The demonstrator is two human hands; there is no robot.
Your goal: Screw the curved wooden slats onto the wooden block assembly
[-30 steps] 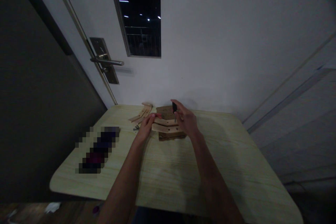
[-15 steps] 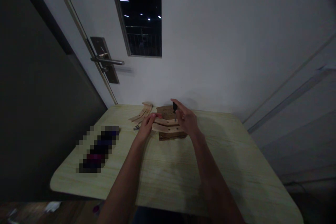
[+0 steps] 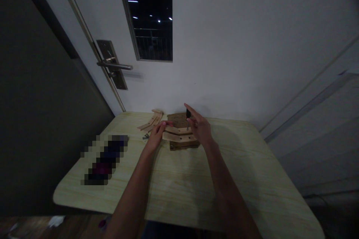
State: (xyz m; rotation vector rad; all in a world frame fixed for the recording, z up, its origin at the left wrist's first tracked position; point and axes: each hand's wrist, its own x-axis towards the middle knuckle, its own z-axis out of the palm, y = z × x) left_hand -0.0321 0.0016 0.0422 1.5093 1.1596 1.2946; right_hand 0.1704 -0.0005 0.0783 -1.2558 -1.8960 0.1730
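Observation:
A stack of curved, light wooden slats (image 3: pixel 179 137) with holes lies on a darker brown board (image 3: pixel 177 119) at the far side of the table. My left hand (image 3: pixel 156 136) rests on the slats' left end, fingers pressed down on the wood. My right hand (image 3: pixel 199 126) pinches a small screwdriver (image 3: pixel 187 115) with a black handle, held upright with its tip down on the top slat; the forefinger points outward.
More wooden slats (image 3: pixel 152 120) and small dark screws (image 3: pixel 145 136) lie left of the stack. A blurred dark object (image 3: pixel 105 160) sits on the pale green table (image 3: pixel 193 183) at the left. A white door with a metal handle (image 3: pixel 114 66) stands behind.
My right hand with the screwdriver has shifted slightly up and right. The left hand stays on the slats.

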